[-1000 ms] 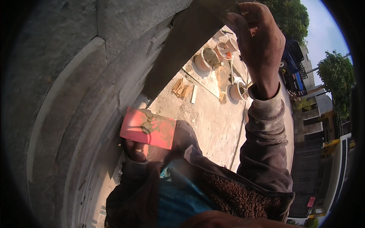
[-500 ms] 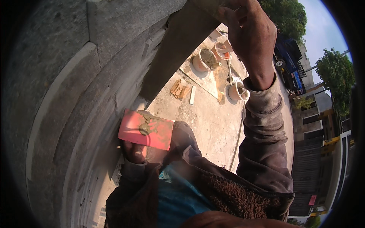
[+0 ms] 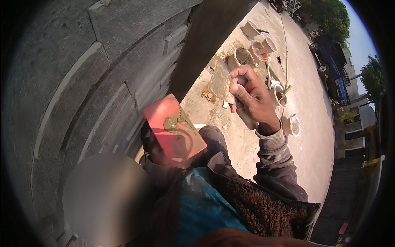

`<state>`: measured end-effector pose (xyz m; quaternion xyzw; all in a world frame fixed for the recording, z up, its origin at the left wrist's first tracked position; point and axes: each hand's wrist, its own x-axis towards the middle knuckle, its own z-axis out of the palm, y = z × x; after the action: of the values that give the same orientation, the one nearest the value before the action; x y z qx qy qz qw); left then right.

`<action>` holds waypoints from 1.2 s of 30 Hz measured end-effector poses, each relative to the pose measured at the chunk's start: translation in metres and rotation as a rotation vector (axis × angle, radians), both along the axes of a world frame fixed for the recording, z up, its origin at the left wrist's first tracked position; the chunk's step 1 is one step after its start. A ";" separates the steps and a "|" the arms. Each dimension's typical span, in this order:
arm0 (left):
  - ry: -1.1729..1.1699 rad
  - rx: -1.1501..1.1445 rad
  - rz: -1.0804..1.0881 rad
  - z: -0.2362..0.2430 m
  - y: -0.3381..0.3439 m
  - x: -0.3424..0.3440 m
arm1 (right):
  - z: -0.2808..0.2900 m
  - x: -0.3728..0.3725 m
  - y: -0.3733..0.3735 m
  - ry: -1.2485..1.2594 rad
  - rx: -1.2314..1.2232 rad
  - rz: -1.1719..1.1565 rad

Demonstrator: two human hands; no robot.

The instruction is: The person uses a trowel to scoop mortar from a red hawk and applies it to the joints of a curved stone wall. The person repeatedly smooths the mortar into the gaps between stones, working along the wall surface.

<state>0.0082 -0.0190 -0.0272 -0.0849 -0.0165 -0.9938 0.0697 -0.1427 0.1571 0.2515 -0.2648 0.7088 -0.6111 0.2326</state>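
Note:
My left hand (image 3: 157, 153), in shadow under a pink rectangular plastering float (image 3: 173, 133), grips it from below; the handle itself is hidden. A smear of wet grey mortar (image 3: 177, 123) lies on the float's upward face. Closed around a trowel, my right hand (image 3: 256, 96) is up and to the right of the float. The trowel's flat blade (image 3: 220, 83) is coated in mortar and points left, apart from the float. Close by on the left rises a wall of grey stone blocks (image 3: 119, 105).
Several buckets stand on the concrete ground beyond my right hand, among them a mortar bucket (image 3: 242, 57) and a white bucket (image 3: 293, 124). A dark vehicle (image 3: 331, 61) is parked far right. A blurred round patch covers the lower left.
My right hand has come down from the top by the wall, and the trowel blade now shows. The float has turned clockwise and shifted right and slightly up.

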 end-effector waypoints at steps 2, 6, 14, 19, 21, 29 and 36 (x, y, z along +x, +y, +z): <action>0.075 0.125 -0.161 -0.007 0.009 -0.014 | -0.047 0.010 0.003 -0.290 -0.067 0.104; 0.186 0.146 -0.264 -0.027 0.013 -0.025 | -0.093 0.022 0.002 -0.437 -0.174 0.168; 0.094 -0.158 0.052 0.068 0.002 0.007 | -0.158 0.029 0.072 -0.386 0.095 -0.005; -0.113 -0.375 0.324 0.087 0.004 0.009 | -0.100 0.043 0.082 -0.198 -0.183 -0.227; -0.129 -0.511 0.456 0.097 0.012 0.011 | -0.103 0.058 0.087 -0.087 -0.049 -0.226; -0.143 -0.753 0.768 0.071 0.030 0.010 | -0.085 0.075 0.058 0.436 0.009 -0.335; -0.187 -1.110 0.920 0.050 0.031 0.014 | -0.090 0.080 0.054 0.416 -0.026 -0.285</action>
<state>0.0220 0.0122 0.0224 -0.0068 -0.5585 -0.7122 0.4253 -0.0624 0.2114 0.1611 -0.2852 0.7638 -0.5790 -0.0104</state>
